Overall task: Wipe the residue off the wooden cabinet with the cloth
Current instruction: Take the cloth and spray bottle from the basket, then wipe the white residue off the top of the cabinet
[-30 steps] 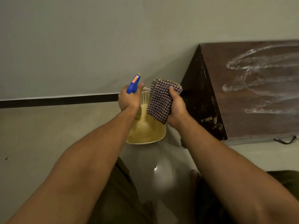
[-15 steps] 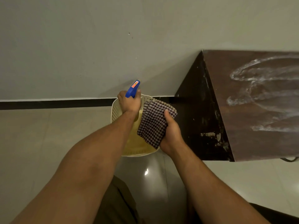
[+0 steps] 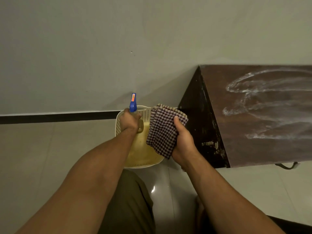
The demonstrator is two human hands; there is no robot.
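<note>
Left hand point(image 3: 130, 121) clenched round spray bottle point(image 3: 133, 103) over basket point(image 3: 147, 110), right hand point(image 3: 183, 144) gripping folded cloth point(image 3: 164, 130)

**Cabinet top open, floor corner crowded**

The wooden cabinet point(image 3: 263, 115) top lies bare but for white residue point(image 3: 263, 105) streaks, open from front and above. Beside its dark left side, the cream plastic basket point(image 3: 145, 156) fills the floor against the wall point(image 3: 101, 48), leaving only a narrow gap. Pale floor tiles point(image 3: 33, 157) leftward stay open.
</note>
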